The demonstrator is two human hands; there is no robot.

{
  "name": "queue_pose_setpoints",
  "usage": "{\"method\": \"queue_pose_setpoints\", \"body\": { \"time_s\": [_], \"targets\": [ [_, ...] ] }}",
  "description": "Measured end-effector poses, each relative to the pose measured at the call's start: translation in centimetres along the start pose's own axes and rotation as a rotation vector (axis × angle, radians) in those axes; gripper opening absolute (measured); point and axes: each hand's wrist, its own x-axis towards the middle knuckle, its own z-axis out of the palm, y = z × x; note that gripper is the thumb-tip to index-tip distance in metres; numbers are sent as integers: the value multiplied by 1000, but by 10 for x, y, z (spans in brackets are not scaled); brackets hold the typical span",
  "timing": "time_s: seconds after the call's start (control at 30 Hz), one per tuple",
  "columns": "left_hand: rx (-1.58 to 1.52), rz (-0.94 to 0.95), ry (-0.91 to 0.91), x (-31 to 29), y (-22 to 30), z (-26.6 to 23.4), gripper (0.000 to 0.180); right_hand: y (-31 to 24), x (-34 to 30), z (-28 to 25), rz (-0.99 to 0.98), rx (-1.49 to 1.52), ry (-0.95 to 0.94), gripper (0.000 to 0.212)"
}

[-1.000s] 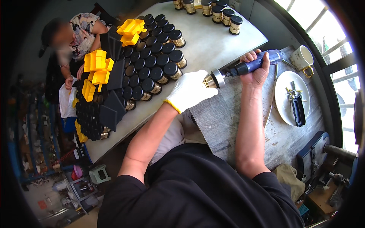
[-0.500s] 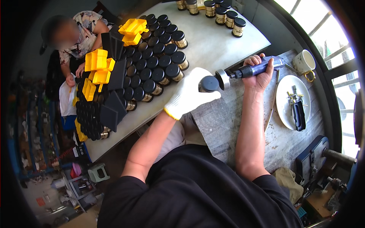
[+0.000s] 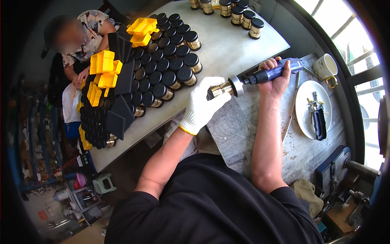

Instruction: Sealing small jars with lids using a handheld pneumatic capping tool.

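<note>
My left hand (image 3: 200,103), in a white knit glove with a yellow cuff, is closed around a brass cylinder with black ends (image 3: 219,90), which lies on its side. The cylinder's right end meets a round grey cup-shaped head (image 3: 235,86); whether it sits inside the cup I cannot tell. That head is on the tip of a blue and black power screwdriver (image 3: 280,72). Bare, my right hand (image 3: 275,79) grips the screwdriver's body, fingers wrapped over the top. Many similar black-capped brass cylinders (image 3: 176,64) stand in rows on the pale table at the left.
Yellow plastic trays (image 3: 102,65) and black panels (image 3: 120,118) lie on the cylinders. On the grey wood surface at right are a white plate (image 3: 302,101) with metal pieces and a mug (image 3: 325,66). A co-worker (image 3: 87,36) sits at the far left. A green stool (image 3: 104,184) stands below.
My left hand has turned the cylinder from cap-facing to sideways, bringing it against the cup head. The screwdriver has barely moved. The co-worker's hands have come together.
</note>
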Motion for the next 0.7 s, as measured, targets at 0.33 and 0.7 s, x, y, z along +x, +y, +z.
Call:
{"method": "queue_pose_setpoints", "body": {
  "time_s": [0.33, 0.7],
  "targets": [
    [-82, -85, -103, 6, 5, 1, 41, -5, -5, 1, -18, 5, -19, 33],
    [782, 407, -362, 111, 24, -33, 22, -8, -2, 0, -109, -13, 29, 33]
  ]
}}
